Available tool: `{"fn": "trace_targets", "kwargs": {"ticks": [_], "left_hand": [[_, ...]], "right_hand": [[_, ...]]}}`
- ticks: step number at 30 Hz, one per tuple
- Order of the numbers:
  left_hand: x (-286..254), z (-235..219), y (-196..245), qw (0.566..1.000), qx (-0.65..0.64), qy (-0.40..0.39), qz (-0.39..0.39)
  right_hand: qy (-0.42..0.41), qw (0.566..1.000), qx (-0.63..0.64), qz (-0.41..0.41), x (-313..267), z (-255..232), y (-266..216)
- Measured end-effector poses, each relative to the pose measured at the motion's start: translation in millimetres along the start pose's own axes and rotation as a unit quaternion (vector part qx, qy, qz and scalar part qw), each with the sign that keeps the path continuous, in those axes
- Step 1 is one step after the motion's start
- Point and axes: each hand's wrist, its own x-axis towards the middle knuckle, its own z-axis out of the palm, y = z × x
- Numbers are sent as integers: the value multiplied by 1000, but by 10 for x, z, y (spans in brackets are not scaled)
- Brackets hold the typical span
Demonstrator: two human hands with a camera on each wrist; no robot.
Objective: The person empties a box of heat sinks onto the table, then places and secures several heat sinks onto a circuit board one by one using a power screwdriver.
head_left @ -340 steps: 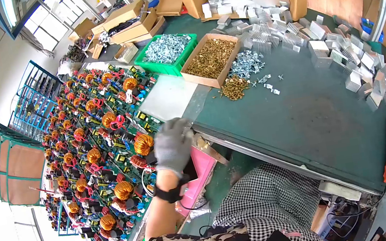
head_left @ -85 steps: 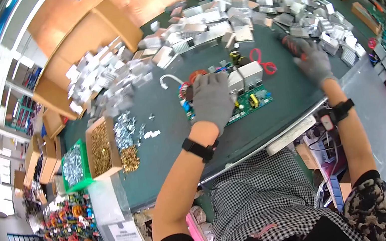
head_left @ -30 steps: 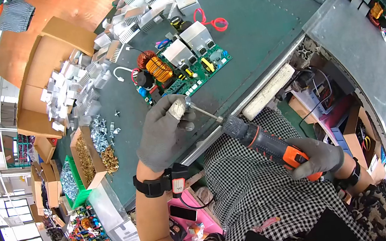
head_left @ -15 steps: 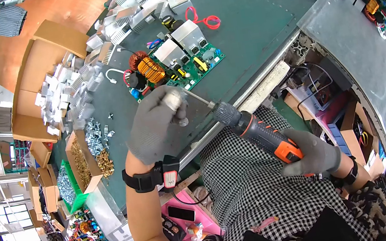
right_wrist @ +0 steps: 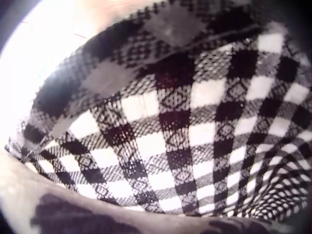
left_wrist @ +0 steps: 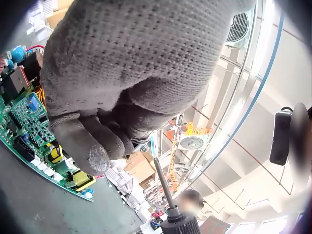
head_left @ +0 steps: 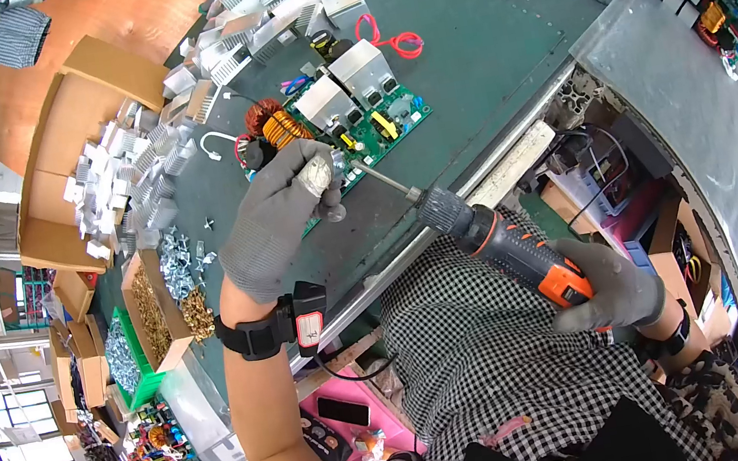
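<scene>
right hand (head_left: 615, 288) grips a power screwdriver (head_left: 513, 256); left hand (head_left: 269, 219) pinches a small metal piece (head_left: 338, 162) (mostly hidden).

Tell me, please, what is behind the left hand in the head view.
The circuit board lies on the bench behind the left hand, its orange coil partly showing. The hand covers the board's near left corner, so the parts there cannot be seen from this view.

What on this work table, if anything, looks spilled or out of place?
Heatsinks spill in a jumble from an open cardboard box onto the tabletop, and brass-coloured pieces lie heaped beside a tray of more. Both look untidy, though perhaps deliberate.
</scene>
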Motion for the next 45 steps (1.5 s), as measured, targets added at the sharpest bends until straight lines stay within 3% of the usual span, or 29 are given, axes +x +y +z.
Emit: {"fn": "trace_targets", "kwargs": {"ticks": [9,11,12,13,15,16,17,19,20,22,23,24,25,26,29,39,42,45], "left_hand": [[1,11,72,997,81,-7,9],[8,13,124,992,125,1,-8],[6,13,148,985,174,3,-9],[14,10,162,975,223,6,-10],[40,-1,166,980,201,5,-1],[62,-8,168,984,180,2,7],[107,-1,136,984,179,2,8],[228,31,37,910,336,131,205],[279,25,46,911,334,130,203],[390,0,86,853,416,240,205],[444,-7,55,853,415,240,204],[503,-10,-1,815,474,252,218],[533,0,-32,773,530,262,230],[534,33,-21,790,525,248,196],[627,5,-156,780,557,220,182],[694,-63,-215,772,564,214,200],[693,-68,-189,772,567,205,199],[689,-89,-167,769,576,192,200]], "right_hand": [[-15,999,-17,33,23,34,-90],[76,981,-178,7,4,71,-179],[132,958,-241,-80,16,90,-134],[132,958,-242,-80,33,65,-132],[13,998,-55,9,75,-7,-133],[-49,999,7,2,136,-11,55],[-48,999,5,2,167,26,77],[-96,974,198,54,220,139,71],[-61,973,221,28,270,214,108],[-82,961,261,44,307,239,56],[-101,947,300,60,321,251,36],[-101,938,327,53,341,287,45],[-101,938,327,53,366,301,62],[-108,934,338,46,392,312,81],[-116,923,364,41,434,333,75],[-86,897,425,84,502,358,-18],[-123,902,410,58,500,328,-50],[-70,932,349,73,460,349,-119]]}}
